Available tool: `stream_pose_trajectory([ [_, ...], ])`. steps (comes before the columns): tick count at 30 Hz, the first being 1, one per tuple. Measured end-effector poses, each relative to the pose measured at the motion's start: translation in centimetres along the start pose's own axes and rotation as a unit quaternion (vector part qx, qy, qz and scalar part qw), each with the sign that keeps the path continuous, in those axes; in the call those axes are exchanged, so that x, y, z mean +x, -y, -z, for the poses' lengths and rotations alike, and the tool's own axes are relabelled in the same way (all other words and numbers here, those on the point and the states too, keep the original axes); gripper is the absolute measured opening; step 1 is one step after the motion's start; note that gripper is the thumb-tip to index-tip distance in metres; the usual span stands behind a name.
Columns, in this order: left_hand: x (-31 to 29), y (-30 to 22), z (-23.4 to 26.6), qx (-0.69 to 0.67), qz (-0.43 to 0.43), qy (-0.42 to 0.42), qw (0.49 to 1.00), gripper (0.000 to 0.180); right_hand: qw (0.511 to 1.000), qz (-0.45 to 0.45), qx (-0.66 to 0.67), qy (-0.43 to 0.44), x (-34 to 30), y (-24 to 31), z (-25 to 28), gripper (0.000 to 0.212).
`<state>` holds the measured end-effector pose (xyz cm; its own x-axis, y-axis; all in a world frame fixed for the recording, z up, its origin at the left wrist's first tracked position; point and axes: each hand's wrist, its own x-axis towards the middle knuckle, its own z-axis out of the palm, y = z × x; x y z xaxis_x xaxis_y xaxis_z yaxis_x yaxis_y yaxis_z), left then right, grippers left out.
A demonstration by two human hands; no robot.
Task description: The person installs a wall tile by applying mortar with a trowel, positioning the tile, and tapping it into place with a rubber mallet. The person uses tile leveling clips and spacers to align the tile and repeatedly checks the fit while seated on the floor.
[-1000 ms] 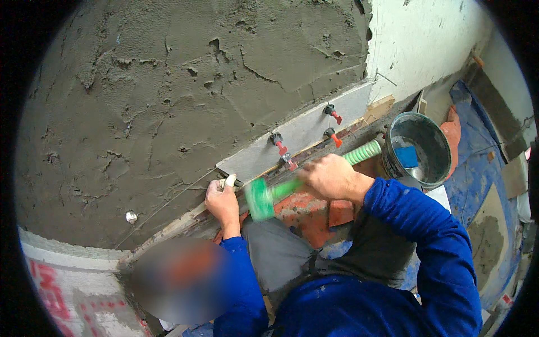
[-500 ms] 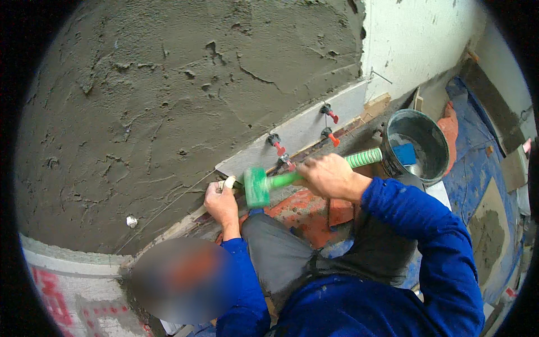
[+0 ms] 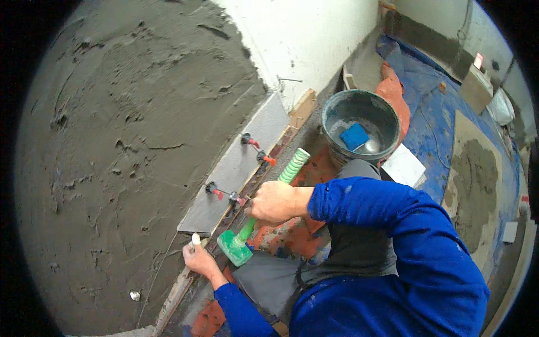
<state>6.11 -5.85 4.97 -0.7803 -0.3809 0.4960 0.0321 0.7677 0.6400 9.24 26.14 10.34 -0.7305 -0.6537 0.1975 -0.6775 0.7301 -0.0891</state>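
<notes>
My right hand (image 3: 276,203) is closed round a green mallet (image 3: 234,248) with a ribbed pale-green grip. Its head hangs over my knee, just right of my left hand (image 3: 201,262) and apart from the tile. My left hand is at the near lower corner of a long grey tile (image 3: 241,157), its fingers drawn together against the wall. A white covering (image 3: 196,238) shows at one fingertip; anything pinched there is hidden. Along the tile's lower edge sit several black levelling knobs with red handles, one a red-handled knob (image 3: 212,189).
Wet grey mortar (image 3: 112,140) covers the wall. To the right stands a black bucket (image 3: 331,140) with a blue sponge (image 3: 354,136). A mortar-smeared board (image 3: 449,191) lies on blue sheeting (image 3: 418,90). White tiles (image 3: 403,165) lie beside the bucket.
The view has turned, so the tile slopes more steeply. The mallet head has moved from close by the tile's end down toward my knee. My left hand stays by the tile's corner.
</notes>
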Motion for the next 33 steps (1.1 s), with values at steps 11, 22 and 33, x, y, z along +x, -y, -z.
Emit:
stream_pose_trajectory([
  [11, -10.6, 5.1, -1.6, -0.173, 0.13, 0.075, 0.973, 0.04, 0.999, 0.035, -0.019, -0.011, -0.2, -0.5, 0.9, 0.024],
  [22, -10.7, 7.0, -3.3, -0.239, 0.097, 0.077, 0.963, 0.043, 0.994, 0.06, -0.005, -0.094, 0.7, 0.7, 1.1, 0.034],
  [33, -5.8, 1.9, 1.3, -0.457, 0.276, 0.01, 0.846, 0.019, 0.992, 0.049, -0.029, -0.11, 1.0, 0.1, 2.1, 0.035],
])
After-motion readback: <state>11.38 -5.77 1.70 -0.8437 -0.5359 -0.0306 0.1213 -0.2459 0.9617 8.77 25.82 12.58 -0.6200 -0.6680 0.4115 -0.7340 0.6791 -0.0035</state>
